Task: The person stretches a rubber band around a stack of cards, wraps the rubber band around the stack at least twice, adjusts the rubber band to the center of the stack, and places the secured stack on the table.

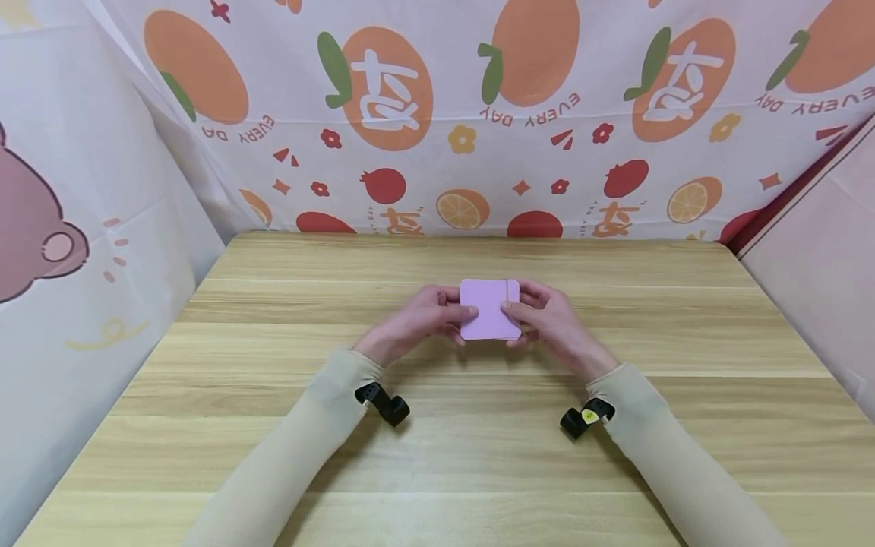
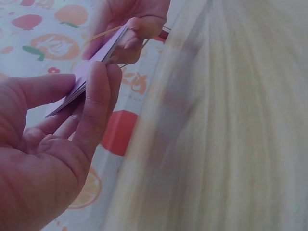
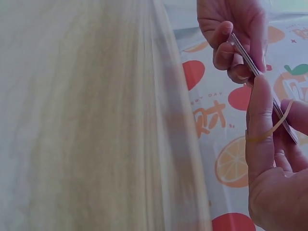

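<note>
Beige and black

The left sleeve (image 1: 294, 448) and the right sleeve (image 1: 673, 463) are long and plain beige. Near their ends, the left camera (image 1: 393, 410) and the right camera (image 1: 573, 424) are small and black; the right one carries a yellow label (image 1: 590, 416).

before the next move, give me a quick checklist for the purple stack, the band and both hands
1. Left hand grips the purple stack: ok, thumb on top.
2. Right hand grips the opposite side: ok, thumb on top.
3. Stack held above the table: ok.
4. Rubber band clear of the right fingers: not ok, it crosses one.
5. Number of layers in the stack: cannot tell, edges too fine to count.
</note>
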Motion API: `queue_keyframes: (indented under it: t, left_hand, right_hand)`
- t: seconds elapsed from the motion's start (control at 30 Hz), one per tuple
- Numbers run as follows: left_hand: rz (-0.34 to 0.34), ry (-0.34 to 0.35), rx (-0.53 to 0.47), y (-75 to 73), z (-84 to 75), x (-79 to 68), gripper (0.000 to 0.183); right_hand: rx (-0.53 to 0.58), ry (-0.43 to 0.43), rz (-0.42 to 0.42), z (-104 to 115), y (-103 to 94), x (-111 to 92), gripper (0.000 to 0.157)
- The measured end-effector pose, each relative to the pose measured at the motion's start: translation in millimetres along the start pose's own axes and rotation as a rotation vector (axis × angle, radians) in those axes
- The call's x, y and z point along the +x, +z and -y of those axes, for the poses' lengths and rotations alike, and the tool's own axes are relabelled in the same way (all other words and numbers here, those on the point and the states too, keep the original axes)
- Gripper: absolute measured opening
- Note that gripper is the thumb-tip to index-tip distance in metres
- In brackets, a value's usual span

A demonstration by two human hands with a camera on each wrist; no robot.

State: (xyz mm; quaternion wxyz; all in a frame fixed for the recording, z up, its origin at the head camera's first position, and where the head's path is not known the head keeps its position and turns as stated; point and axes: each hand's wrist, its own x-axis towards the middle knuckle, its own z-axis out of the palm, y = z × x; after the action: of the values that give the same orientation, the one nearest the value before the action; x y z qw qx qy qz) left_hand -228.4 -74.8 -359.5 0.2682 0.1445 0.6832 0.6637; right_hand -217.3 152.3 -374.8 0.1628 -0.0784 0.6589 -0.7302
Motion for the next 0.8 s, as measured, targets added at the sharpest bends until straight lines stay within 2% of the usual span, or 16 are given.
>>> queue_keyframes:
  t: [0.5, 0.63, 0.8]
  left_hand:
    - [-0.079, -0.009, -0.052, 3.0, -0.3, 1.1, 0.025]
    - [-0.134, -0.003, -0.058, 1.5, -0.1, 2.7, 0.027]
    - [-0.224, 0.003, -0.08, -2.7, -1.2, 4.0, 0.027]
  right_hand:
    - [0.007, -0.023, 0.039, 3.3, 1.4, -2.7, 0.051]
    - [0.019, -0.02, 0.066, 1.4, 1.0, -1.5, 0.053]
    - [0.036, -0.011, 0.078, -2.0, 2.5, 0.7, 0.044]
